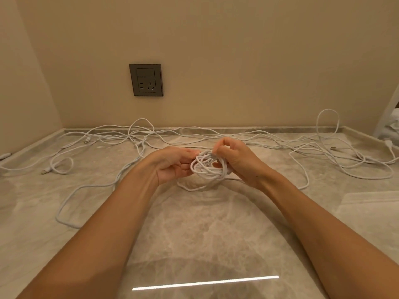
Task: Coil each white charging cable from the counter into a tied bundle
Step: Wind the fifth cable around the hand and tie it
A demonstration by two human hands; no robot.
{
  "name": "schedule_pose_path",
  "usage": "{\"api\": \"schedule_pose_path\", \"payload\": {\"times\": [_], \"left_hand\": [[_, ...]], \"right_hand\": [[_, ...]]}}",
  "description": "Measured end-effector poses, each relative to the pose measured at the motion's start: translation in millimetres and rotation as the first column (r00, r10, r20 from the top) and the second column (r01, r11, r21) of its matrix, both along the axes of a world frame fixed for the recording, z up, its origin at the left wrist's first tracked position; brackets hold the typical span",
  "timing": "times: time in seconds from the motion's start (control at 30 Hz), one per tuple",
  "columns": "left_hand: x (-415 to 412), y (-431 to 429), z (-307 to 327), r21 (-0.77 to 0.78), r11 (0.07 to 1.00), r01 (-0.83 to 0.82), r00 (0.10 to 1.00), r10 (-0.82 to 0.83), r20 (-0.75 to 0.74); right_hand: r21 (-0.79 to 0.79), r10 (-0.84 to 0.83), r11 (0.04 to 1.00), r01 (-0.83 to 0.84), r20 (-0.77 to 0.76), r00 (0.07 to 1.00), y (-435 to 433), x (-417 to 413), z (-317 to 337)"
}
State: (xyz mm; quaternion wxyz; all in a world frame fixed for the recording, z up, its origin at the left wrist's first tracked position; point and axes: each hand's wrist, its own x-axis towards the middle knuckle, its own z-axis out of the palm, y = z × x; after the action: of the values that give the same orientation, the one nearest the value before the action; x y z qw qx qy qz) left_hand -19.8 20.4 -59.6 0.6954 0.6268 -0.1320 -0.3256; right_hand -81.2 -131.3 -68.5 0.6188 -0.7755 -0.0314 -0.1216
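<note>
Above a glossy, marble-patterned counter [194,234], 2 bare hands hold a part-wound coil [207,167] of white charging cable between them. The left hand [174,164] grips the loops' left side with curled fingers, seemingly to keep the rounds stacked. The right hand [235,160] pinches the top of the bundle, fingers bent tight, probably so the trailing tail [194,188], which droops onto the stone, can be wrapped around it. More thin, limp white cables [138,134] lie tangled along the back wall, below a grey wall socket [146,79].

Cable end [5,156] cut by left edge, white object [391,126] cropped at right, connector [44,171] indistinct
</note>
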Motion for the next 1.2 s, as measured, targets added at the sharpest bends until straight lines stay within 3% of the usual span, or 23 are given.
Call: {"api": "schedule_pose_path", "payload": {"times": [0.17,0.33,0.43,0.6,0.67,0.77,0.97,1.2], "left_hand": [[-4.5,-3.7,0.1,-0.078,0.997,0.013,0.994,-0.021,-0.107],[-17.1,-8.7,2.1,0.006,0.99,0.141,0.989,-0.141,0.054],[-20.6,-14.2,5.4,-0.039,0.99,0.137,0.984,-0.132,0.122],[-9.1,-0.2,8.6,0.138,0.99,0.018,0.961,-0.055,0.271],[-5.2,2.1,10.7,0.074,0.995,-0.074,0.933,0.043,0.356],[-7.2,1.4,12.7,0.029,0.999,-0.017,0.912,0.003,0.411],[-7.9,2.6,12.6,-0.051,0.996,0.077,0.941,-0.056,0.334],[-10.9,-3.5,9.9,0.028,0.993,0.117,0.832,-0.113,0.543]], "right_hand": [[0.241,0.107,0.965,-0.099,-0.018,0.994,-0.5,-0.5,-0.3],[0.466,0.147,0.873,-0.141,0.025,0.989,-8.4,1.8,4.5],[0.435,0.173,0.884,-0.172,0.038,0.984,-8.5,2.8,3.4],[0.347,0.13,0.931,-0.115,-0.019,0.991,-7.4,5.1,-0.6],[0.269,0.157,0.953,-0.139,-0.045,0.987,-7.2,3.9,-0.8],[0.216,0.21,0.958,-0.189,-0.08,0.974,-6.1,2.1,-5.5],[0.275,0.275,0.929,-0.245,-0.072,0.959,-7.9,1.8,-4.3],[0.447,0.375,0.849,-0.281,-0.138,0.917,-11.7,3.2,-5.3]]}}
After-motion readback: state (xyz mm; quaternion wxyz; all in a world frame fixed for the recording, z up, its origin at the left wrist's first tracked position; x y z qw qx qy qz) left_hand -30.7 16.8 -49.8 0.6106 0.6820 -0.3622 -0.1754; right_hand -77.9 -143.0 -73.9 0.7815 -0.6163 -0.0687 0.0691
